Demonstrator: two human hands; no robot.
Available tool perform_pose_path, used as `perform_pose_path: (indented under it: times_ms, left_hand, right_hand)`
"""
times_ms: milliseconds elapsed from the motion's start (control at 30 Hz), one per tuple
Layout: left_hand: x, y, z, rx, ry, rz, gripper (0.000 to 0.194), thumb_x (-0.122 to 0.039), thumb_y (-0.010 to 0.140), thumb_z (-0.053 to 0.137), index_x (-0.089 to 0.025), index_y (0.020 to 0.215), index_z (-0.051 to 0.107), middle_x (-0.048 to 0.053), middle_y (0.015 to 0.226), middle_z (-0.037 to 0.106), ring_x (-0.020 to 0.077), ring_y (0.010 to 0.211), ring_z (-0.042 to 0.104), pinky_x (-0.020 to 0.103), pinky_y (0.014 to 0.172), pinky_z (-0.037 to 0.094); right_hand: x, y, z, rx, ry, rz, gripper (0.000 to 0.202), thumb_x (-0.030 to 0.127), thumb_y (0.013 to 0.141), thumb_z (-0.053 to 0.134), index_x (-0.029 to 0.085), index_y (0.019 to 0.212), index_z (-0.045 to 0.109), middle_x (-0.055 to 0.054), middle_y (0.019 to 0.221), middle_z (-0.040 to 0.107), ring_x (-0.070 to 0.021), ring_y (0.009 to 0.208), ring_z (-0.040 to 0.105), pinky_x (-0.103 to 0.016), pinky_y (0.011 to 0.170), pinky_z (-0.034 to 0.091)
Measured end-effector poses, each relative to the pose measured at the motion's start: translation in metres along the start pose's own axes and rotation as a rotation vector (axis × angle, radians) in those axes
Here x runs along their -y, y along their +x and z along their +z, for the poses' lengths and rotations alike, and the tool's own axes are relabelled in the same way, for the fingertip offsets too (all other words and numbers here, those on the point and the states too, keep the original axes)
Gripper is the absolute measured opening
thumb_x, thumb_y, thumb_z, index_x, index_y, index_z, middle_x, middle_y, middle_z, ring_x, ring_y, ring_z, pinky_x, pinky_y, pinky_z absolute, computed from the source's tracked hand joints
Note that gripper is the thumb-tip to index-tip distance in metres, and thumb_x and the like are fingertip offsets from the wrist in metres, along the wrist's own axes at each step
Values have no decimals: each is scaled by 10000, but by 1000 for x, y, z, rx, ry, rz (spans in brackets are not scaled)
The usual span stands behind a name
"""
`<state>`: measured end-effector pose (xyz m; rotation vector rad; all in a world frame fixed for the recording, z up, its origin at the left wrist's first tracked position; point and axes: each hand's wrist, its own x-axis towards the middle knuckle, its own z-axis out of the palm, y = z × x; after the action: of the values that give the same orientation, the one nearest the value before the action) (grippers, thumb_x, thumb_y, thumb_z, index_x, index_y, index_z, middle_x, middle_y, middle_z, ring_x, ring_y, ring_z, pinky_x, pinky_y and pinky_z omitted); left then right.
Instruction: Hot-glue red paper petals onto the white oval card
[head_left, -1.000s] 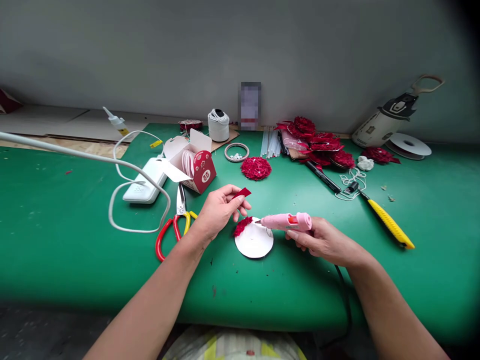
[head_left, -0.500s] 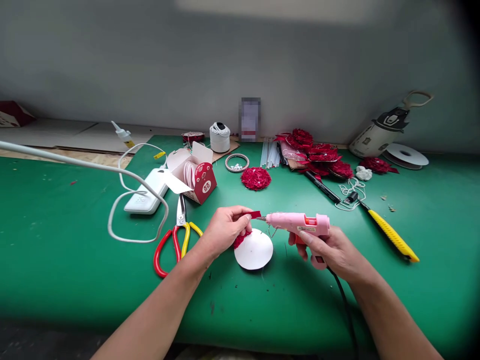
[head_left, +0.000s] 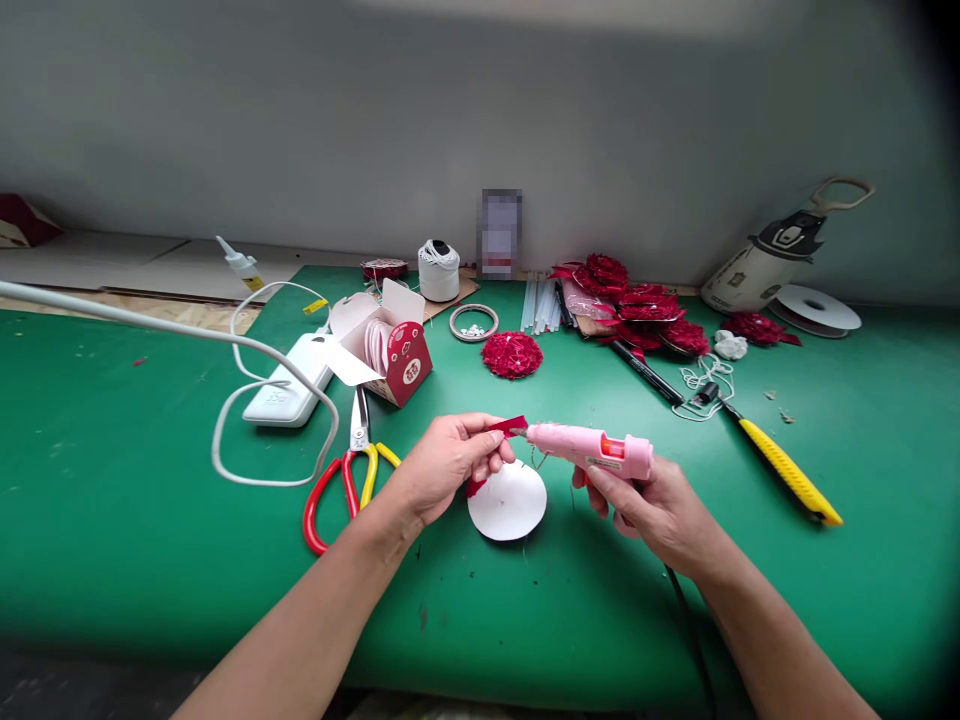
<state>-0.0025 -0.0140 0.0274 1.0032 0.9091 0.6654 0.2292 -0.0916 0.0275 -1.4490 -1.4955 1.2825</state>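
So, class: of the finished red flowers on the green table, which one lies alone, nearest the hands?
The round red flower behind the glue gun, separate from the back-right pile.

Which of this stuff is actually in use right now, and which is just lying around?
In use: left hand pinching red petal; right hand holding pink glue gun; white disc.

Lying about: scissors, yellow knife, red box, finished red flower.

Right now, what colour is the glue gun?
Pink glue gun with an orange-red trigger part, seen in the head view.

Glue gun (head_left: 592,450) nozzle now touching red strip (head_left: 508,427); a second ago over white disc (head_left: 508,501).
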Motion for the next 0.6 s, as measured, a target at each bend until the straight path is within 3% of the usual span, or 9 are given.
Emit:
perform_pose_path:
  times_ms: [600]
  left_hand:
    - [-2,-2,2,-13,-27,-22,154,-205,800,645,-119,910,579,65,678,684,60,472,469,177,412,263]
  right_hand:
    - [0,0,1,4,-33,-88,360,474,956,496,152,829,593,24,616,446,-85,498,389,-217,415,313]
